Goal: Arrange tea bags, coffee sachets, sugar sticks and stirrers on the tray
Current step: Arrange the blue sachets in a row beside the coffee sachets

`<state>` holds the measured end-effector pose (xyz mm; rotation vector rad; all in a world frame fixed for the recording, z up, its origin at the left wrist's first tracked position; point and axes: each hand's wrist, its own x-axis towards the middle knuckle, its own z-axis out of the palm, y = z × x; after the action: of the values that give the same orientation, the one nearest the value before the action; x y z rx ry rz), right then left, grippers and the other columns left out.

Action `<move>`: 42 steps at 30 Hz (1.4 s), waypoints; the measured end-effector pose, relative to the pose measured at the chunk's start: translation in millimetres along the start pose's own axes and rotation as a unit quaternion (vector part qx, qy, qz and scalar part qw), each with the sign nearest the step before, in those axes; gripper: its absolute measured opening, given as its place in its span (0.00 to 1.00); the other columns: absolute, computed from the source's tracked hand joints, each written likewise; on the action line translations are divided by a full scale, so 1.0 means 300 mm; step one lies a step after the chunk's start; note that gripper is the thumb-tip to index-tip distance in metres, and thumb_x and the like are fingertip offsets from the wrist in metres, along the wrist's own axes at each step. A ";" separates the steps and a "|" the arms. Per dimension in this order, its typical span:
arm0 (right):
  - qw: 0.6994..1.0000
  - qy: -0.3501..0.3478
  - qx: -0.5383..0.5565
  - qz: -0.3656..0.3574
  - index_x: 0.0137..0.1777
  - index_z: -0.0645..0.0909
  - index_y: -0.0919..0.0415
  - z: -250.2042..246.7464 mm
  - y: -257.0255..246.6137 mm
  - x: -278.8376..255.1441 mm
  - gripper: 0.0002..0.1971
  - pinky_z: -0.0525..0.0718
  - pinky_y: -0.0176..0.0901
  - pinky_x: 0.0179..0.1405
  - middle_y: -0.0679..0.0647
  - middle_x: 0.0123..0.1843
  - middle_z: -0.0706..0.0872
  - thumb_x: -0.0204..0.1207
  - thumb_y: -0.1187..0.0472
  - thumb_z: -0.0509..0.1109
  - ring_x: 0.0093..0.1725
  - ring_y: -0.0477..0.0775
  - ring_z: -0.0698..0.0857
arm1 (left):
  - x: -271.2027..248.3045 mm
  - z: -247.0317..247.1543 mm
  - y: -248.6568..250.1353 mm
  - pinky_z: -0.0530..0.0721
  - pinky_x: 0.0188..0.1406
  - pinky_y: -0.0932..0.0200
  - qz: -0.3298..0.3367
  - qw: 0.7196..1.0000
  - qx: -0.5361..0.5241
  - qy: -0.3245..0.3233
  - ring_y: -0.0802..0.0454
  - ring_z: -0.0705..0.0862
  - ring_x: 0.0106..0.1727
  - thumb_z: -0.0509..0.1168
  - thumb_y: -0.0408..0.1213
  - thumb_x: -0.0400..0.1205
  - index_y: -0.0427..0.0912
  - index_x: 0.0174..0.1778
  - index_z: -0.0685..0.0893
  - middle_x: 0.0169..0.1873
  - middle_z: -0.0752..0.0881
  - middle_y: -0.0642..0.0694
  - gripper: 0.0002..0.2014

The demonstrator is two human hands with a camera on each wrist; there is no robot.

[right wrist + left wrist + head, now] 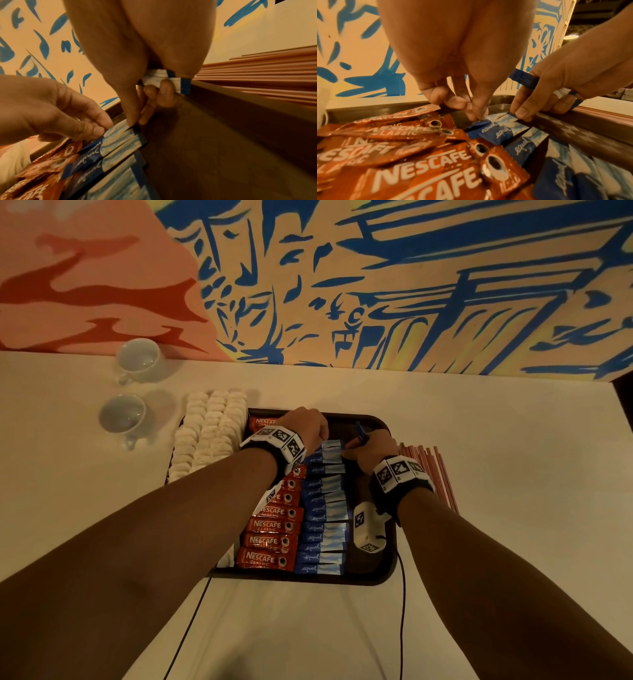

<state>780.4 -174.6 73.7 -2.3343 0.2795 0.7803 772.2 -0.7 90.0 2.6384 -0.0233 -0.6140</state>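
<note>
Red glossy Nescafe coffee sachets (426, 174) nearest, overlapped in column on dark rectangular tray (373, 426). Blue-white paper Equal sugar sticks (322, 508) in next column. Left hand (305, 428) pinches top stick's blue end; right hand (373, 448) pins its pale end, spare sticks (173, 81) curled in palm. Light, thin, slippery, creasable: probably best held by sealed ends.
</note>
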 end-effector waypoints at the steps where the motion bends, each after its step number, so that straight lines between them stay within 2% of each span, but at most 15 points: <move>1: 1.000 -0.005 0.003 -0.002 0.56 0.90 0.62 -0.006 0.001 -0.004 0.11 0.81 0.41 0.39 0.55 0.52 0.90 0.76 0.59 0.80 0.44 0.51 0.84 | -0.001 0.000 0.000 0.82 0.49 0.57 0.000 1.000 0.000 -0.002 0.46 0.87 0.51 0.69 0.31 0.81 0.48 0.47 0.91 0.53 0.90 0.46 0.08; 5: 1.000 -0.017 0.016 -0.014 0.54 0.90 0.60 -0.036 0.003 -0.035 0.07 0.79 0.42 0.44 0.51 0.46 0.85 0.78 0.60 0.78 0.39 0.46 0.80 | -0.022 -0.014 0.014 0.82 0.53 0.57 -0.008 1.000 -0.017 0.012 0.45 0.87 0.55 0.68 0.33 0.83 0.48 0.52 0.91 0.56 0.89 0.45 0.08; 9: 0.999 -0.016 0.028 -0.039 0.52 0.87 0.65 -0.085 -0.039 -0.103 0.11 0.76 0.41 0.35 0.58 0.44 0.85 0.84 0.60 0.66 0.39 0.54 0.80 | -0.067 -0.077 0.053 0.83 0.62 0.53 -0.020 0.994 -0.081 0.065 0.46 0.86 0.59 0.67 0.35 0.84 0.44 0.59 0.89 0.59 0.88 0.45 0.09; 12: 0.994 -0.061 0.069 -0.057 0.49 0.84 0.65 -0.133 -0.103 -0.187 0.10 0.73 0.46 0.37 0.63 0.45 0.83 0.83 0.62 0.63 0.37 0.55 0.78 | -0.142 -0.145 0.099 0.84 0.59 0.53 -0.014 0.985 -0.129 0.115 0.49 0.86 0.56 0.69 0.40 0.84 0.48 0.57 0.89 0.53 0.89 0.48 0.08; 14: 0.985 -0.102 0.130 -0.052 0.52 0.85 0.64 -0.169 -0.138 -0.257 0.08 0.71 0.45 0.33 0.64 0.47 0.83 0.82 0.65 0.64 0.34 0.54 0.76 | -0.215 -0.188 0.137 0.82 0.55 0.58 0.002 0.977 -0.168 0.134 0.53 0.85 0.53 0.68 0.41 0.84 0.51 0.56 0.89 0.49 0.88 0.53 0.07; 16: 0.972 -0.142 0.166 -0.083 0.47 0.86 0.62 -0.203 -0.156 -0.325 0.06 0.69 0.46 0.32 0.65 0.44 0.81 0.79 0.66 0.67 0.33 0.55 0.73 | -0.298 -0.226 0.174 0.78 0.50 0.64 0.023 0.968 -0.210 0.132 0.57 0.84 0.52 0.68 0.42 0.84 0.51 0.57 0.89 0.47 0.87 0.55 0.08; 19: 0.951 -0.182 0.194 -0.159 0.44 0.86 0.66 -0.269 -0.176 -0.451 0.11 0.74 0.47 0.36 0.65 0.41 0.83 0.85 0.63 0.67 0.36 0.58 0.76 | -0.429 -0.277 0.225 0.78 0.47 0.69 0.048 0.949 -0.278 0.142 0.61 0.85 0.53 0.69 0.42 0.85 0.51 0.60 0.89 0.49 0.88 0.56 0.10; 22: 0.925 -0.226 0.225 -0.205 0.55 0.85 0.66 -0.328 -0.178 -0.568 0.15 0.82 0.46 0.40 0.60 0.46 0.89 0.90 0.56 0.60 0.40 0.55 0.83 | -0.560 -0.320 0.270 0.79 0.45 0.74 0.062 0.924 -0.343 0.156 0.66 0.86 0.47 0.68 0.40 0.86 0.48 0.62 0.88 0.51 0.90 0.54 0.10; 24: 0.920 -0.250 0.215 -0.210 0.58 0.84 0.65 -0.354 -0.175 -0.626 0.17 0.87 0.47 0.40 0.58 0.45 0.90 0.90 0.53 0.60 0.40 0.55 0.86 | -0.634 -0.338 0.299 0.81 0.42 0.76 0.070 0.906 -0.389 0.150 0.62 0.89 0.45 0.69 0.39 0.85 0.46 0.62 0.88 0.50 0.91 0.49 0.11; 28: 0.926 -0.233 0.153 -0.256 0.61 0.84 0.66 -0.393 -0.188 -0.741 0.18 0.81 0.41 0.27 0.55 0.41 0.89 0.90 0.52 0.60 0.33 0.51 0.82 | -0.753 -0.371 0.353 0.86 0.45 0.67 0.082 0.882 -0.436 0.158 0.49 0.91 0.43 0.72 0.38 0.83 0.44 0.61 0.88 0.43 0.92 0.39 0.11; 31: 0.923 -0.205 0.149 -0.290 0.60 0.81 0.74 -0.411 -0.190 -0.805 0.21 0.75 0.37 0.24 0.53 0.37 0.86 0.90 0.53 0.61 0.30 0.49 0.74 | -0.825 -0.386 0.388 0.82 0.37 0.68 0.091 0.877 -0.438 0.174 0.55 0.86 0.34 0.72 0.37 0.83 0.41 0.57 0.90 0.34 0.88 0.38 0.08; 33: 0.918 -0.209 0.146 -0.303 0.58 0.82 0.72 -0.423 -0.192 -0.843 0.20 0.74 0.36 0.25 0.52 0.37 0.84 0.89 0.51 0.62 0.30 0.47 0.72 | -0.871 -0.397 0.409 0.80 0.35 0.66 0.093 0.869 -0.452 0.177 0.55 0.83 0.32 0.71 0.36 0.83 0.39 0.55 0.90 0.31 0.87 0.42 0.07; 36: 0.909 -0.217 0.177 -0.307 0.53 0.82 0.63 -0.434 -0.179 -0.904 0.19 0.74 0.38 0.29 0.55 0.41 0.83 0.87 0.45 0.63 0.32 0.46 0.74 | -0.937 -0.403 0.429 0.79 0.37 0.61 0.095 0.857 -0.474 0.180 0.53 0.83 0.34 0.70 0.34 0.84 0.36 0.54 0.89 0.35 0.90 0.41 0.07; 39: 0.904 -0.196 0.226 -0.307 0.50 0.83 0.63 -0.441 -0.169 -0.959 0.26 0.76 0.39 0.29 0.56 0.40 0.85 0.84 0.37 0.61 0.33 0.48 0.78 | -1.000 -0.401 0.446 0.82 0.43 0.58 0.106 0.846 -0.488 0.186 0.52 0.85 0.38 0.68 0.33 0.85 0.34 0.54 0.88 0.42 0.92 0.39 0.07; 42: 0.905 -0.172 0.241 -0.305 0.53 0.84 0.65 -0.448 -0.162 -1.000 0.27 0.76 0.39 0.27 0.56 0.38 0.85 0.88 0.39 0.58 0.32 0.48 0.78 | -1.051 -0.390 0.464 0.85 0.47 0.57 0.113 0.834 -0.508 0.183 0.50 0.88 0.40 0.68 0.32 0.85 0.34 0.53 0.88 0.44 0.92 0.37 0.06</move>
<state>621.1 -225.2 360.9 -1.6305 -0.3668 0.6830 548.4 -44.7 373.6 1.6189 0.0839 0.0219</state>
